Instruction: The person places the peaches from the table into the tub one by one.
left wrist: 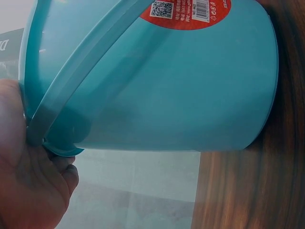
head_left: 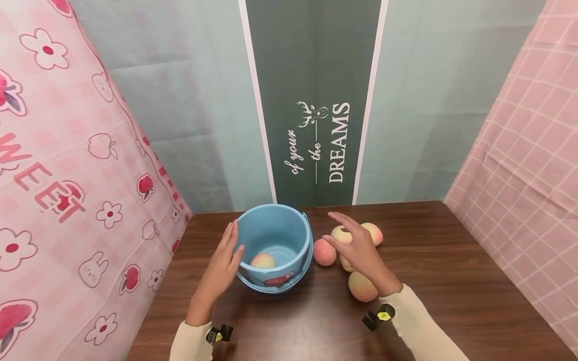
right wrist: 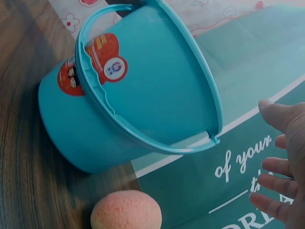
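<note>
A light blue bucket [head_left: 273, 228] stands upright on the table with one peach [head_left: 263, 260] at its bottom. Against the bucket's left rim rests my left hand [head_left: 221, 263], its fingers extended; the left wrist view shows the palm beside the handle's hinge [left wrist: 35, 131]. My right hand [head_left: 361, 248] hovers over a group of peaches right of the bucket, fingers spread and holding nothing. A pink peach [head_left: 324, 252] sits nearest the bucket, and a yellowish peach [head_left: 363, 287] lies below the right wrist. Other peaches are partly hidden by that hand.
The brown wooden table [head_left: 433, 271] meets a green and grey printed backdrop [head_left: 316, 60] at its far edge. Pink patterned cloths hang at the left [head_left: 58, 165] and right [head_left: 519, 130]. The bucket's handle [right wrist: 157, 147] is folded down along its front.
</note>
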`<state>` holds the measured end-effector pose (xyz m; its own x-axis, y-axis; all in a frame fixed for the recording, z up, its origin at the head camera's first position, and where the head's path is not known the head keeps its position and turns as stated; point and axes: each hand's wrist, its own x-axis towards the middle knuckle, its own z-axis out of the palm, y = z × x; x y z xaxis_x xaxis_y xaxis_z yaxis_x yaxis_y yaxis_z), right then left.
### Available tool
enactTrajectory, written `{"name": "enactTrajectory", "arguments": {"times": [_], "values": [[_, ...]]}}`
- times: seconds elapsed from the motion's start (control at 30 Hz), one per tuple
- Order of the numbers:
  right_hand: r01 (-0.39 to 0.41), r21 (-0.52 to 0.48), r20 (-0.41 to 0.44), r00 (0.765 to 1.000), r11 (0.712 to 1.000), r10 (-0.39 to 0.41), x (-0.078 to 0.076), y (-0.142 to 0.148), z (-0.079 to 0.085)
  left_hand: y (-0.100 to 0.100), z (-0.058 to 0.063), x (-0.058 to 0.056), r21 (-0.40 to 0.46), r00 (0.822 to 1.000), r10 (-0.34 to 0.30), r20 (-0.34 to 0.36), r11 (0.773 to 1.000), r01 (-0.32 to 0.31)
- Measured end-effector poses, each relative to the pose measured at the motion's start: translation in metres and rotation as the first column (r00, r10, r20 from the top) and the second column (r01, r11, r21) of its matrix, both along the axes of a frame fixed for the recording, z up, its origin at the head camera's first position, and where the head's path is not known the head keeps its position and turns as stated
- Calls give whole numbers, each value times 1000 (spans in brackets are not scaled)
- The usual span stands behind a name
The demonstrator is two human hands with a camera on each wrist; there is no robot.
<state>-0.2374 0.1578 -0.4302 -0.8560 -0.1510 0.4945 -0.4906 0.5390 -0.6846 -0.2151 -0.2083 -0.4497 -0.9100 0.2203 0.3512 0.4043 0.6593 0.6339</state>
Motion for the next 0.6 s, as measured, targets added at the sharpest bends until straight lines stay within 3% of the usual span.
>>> {"name": "enactTrajectory", "arguments": {"times": [0.6], "values": [[60, -25, -79, 995, 998, -62, -17, 37, -21, 0, 0, 1, 6, 1000, 10, 14, 1000, -10]]}}
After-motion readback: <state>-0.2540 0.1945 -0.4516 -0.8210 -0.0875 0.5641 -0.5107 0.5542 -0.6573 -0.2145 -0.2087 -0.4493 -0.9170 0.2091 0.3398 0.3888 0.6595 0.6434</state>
